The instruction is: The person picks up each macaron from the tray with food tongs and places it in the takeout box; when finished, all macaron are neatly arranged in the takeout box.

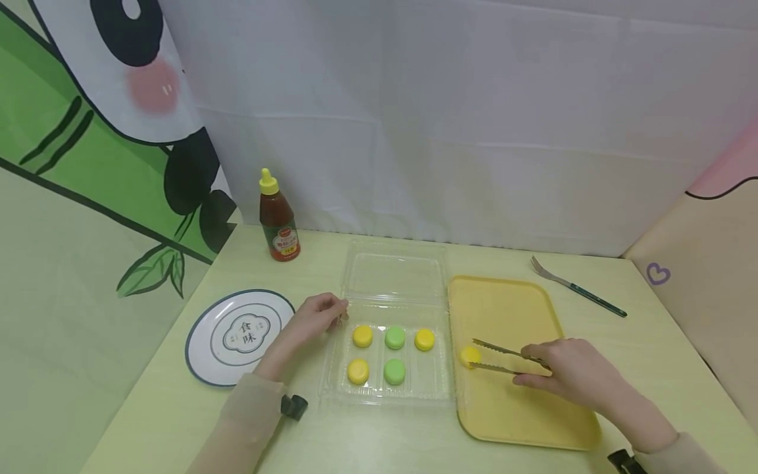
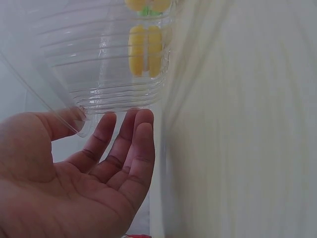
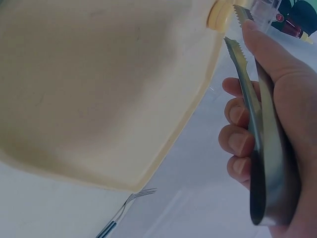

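Observation:
In the head view my left hand [image 1: 322, 313] is at the left rim of a clear plastic container [image 1: 423, 388], whose lid [image 1: 395, 273] lies folded back. The left wrist view shows the thumb over the rim and the fingers against the wall below. Inside sit yellow macarons [image 1: 362, 336] and green macarons [image 1: 395, 338] in rows; the front right spot is bare. My right hand [image 1: 571, 372] grips metal tongs [image 1: 500, 369], their two arms spread apart. The toothed tips stand on either side of a yellow macaron [image 1: 470, 356] at the left of the yellow tray [image 1: 521, 415].
Left of the container lies a white plate [image 1: 207, 342] with a blue rim. A sauce bottle [image 1: 278, 224] with a yellow cap stands at the back left. Behind the tray, a fork [image 1: 580, 288] with a dark green handle rests on the table.

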Action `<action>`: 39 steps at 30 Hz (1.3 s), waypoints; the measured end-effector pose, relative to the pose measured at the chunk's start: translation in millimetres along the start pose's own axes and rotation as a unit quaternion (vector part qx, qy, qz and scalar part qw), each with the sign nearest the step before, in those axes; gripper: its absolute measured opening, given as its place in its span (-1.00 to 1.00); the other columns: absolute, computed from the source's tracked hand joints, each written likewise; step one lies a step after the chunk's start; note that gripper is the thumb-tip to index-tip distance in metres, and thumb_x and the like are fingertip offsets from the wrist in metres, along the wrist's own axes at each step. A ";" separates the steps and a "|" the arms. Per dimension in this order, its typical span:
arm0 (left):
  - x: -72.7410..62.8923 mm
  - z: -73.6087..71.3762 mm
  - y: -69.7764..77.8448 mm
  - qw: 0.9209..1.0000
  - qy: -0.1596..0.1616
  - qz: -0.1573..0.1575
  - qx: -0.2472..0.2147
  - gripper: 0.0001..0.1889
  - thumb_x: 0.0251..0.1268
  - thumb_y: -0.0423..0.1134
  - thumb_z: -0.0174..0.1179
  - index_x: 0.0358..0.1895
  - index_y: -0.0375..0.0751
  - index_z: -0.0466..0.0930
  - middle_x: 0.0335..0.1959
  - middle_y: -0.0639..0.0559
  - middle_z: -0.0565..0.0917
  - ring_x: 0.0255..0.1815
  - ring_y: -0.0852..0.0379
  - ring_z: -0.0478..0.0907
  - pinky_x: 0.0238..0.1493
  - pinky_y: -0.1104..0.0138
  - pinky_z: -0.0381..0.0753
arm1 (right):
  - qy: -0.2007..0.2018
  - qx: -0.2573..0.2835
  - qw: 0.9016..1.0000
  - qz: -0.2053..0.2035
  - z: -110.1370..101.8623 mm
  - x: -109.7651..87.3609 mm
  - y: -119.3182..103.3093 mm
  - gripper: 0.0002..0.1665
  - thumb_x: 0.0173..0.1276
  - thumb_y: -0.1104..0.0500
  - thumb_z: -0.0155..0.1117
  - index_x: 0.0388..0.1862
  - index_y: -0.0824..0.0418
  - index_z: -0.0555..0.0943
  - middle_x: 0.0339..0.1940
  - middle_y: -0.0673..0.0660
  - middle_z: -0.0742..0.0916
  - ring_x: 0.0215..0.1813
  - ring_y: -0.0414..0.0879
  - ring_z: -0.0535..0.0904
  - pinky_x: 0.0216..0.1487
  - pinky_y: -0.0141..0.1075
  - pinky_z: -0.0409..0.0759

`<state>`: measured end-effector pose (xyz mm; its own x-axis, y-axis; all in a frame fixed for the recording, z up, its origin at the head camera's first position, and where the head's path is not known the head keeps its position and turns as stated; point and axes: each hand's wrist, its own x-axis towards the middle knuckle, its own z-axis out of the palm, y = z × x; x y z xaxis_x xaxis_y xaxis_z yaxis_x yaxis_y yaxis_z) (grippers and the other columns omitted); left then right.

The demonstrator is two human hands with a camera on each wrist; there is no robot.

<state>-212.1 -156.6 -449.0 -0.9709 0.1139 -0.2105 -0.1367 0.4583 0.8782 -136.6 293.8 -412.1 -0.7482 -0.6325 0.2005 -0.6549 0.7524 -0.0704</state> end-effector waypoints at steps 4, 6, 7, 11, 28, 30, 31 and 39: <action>0.0 -0.3 -0.3 1.000 -0.001 -0.001 -0.002 -0.70 0.55 -0.08 0.04 -0.16 -0.26 0.61 -0.39 -0.02 0.56 -0.34 0.05 0.45 -0.28 0.30 0.44 | -0.013 0.005 1.000 0.007 3.6 0.2 0.6 -0.61 0.20 -0.28 0.41 -0.40 -0.03 0.58 -0.65 -0.33 0.34 -0.60 -0.43 0.14 -0.60 -0.44 0.18; -0.2 -0.4 -0.2 1.000 -0.001 -0.001 -0.002 -0.70 0.55 -0.08 0.04 -0.16 -0.25 0.61 -0.39 -0.02 0.56 -0.34 0.06 0.45 -0.28 0.30 0.44 | -0.018 0.009 1.000 0.009 4.6 0.2 0.2 -0.61 0.22 -0.28 0.40 -0.40 -0.03 0.58 -0.65 -0.32 0.35 -0.60 -0.42 0.16 -0.60 -0.44 0.19; -0.2 -0.5 -0.2 1.000 -0.001 -0.001 -0.002 -0.70 0.55 -0.08 0.04 -0.16 -0.25 0.61 -0.39 -0.02 0.56 -0.33 0.06 0.45 -0.28 0.30 0.44 | -0.019 0.009 1.000 0.009 5.0 0.1 0.0 -0.62 0.22 -0.27 0.40 -0.40 -0.03 0.58 -0.65 -0.32 0.35 -0.60 -0.42 0.16 -0.60 -0.44 0.19; -0.9 -0.6 -0.4 1.000 -0.001 0.000 0.001 -0.70 0.55 -0.08 0.04 -0.16 -0.25 0.61 -0.39 -0.02 0.56 -0.34 0.06 0.45 -0.29 0.30 0.43 | -0.011 0.009 1.000 0.006 6.0 -0.4 -1.4 -0.62 0.21 -0.25 0.42 -0.47 -0.08 0.50 -0.66 -0.32 0.28 -0.60 -0.43 0.12 -0.60 -0.45 0.13; -1.4 -0.9 -0.9 1.000 -0.004 -0.003 0.005 -0.69 0.55 -0.06 0.04 -0.16 -0.25 0.60 -0.39 -0.03 0.54 -0.32 0.05 0.45 -0.28 0.29 0.43 | 0.017 0.009 1.000 -0.005 8.3 -1.8 -1.9 -0.51 0.18 -0.19 0.47 -0.56 -0.16 0.30 -0.62 -0.31 0.10 -0.58 -0.46 -0.01 -0.58 -0.47 -0.02; -1.2 -0.8 -0.5 1.000 -0.003 -0.003 0.006 -0.69 0.55 -0.06 0.04 -0.16 -0.24 0.60 -0.39 -0.03 0.54 -0.32 0.05 0.45 -0.28 0.29 0.43 | 0.018 0.012 1.000 -0.007 8.0 -1.5 -2.5 -0.50 0.19 -0.18 0.47 -0.57 -0.16 0.29 -0.62 -0.31 0.09 -0.58 -0.46 -0.02 -0.58 -0.47 -0.02; -1.2 -0.7 -0.5 1.000 -0.003 -0.003 0.006 -0.70 0.55 -0.06 0.04 -0.16 -0.24 0.61 -0.39 -0.03 0.54 -0.32 0.05 0.45 -0.28 0.29 0.43 | 0.019 0.013 1.000 -0.009 7.9 -1.3 -2.7 -0.49 0.19 -0.18 0.47 -0.57 -0.15 0.28 -0.61 -0.31 0.08 -0.57 -0.47 -0.02 -0.58 -0.48 -0.03; -1.8 -0.6 0.3 1.000 -0.002 -0.003 0.007 -0.70 0.55 -0.06 0.04 -0.15 -0.24 0.61 -0.38 -0.03 0.55 -0.32 0.05 0.45 -0.27 0.30 0.43 | 0.026 0.016 0.999 -0.014 8.4 -1.4 -2.3 -0.44 0.20 -0.15 0.48 -0.60 -0.15 0.23 -0.59 -0.32 0.04 -0.56 -0.48 -0.06 -0.57 -0.50 -0.06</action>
<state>-210.6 -157.3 -448.2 -0.9691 0.1146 -0.2186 -0.1408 0.4710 0.8708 -134.9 291.4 -420.5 -0.7236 -0.6420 0.2536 -0.6791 0.7278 -0.0952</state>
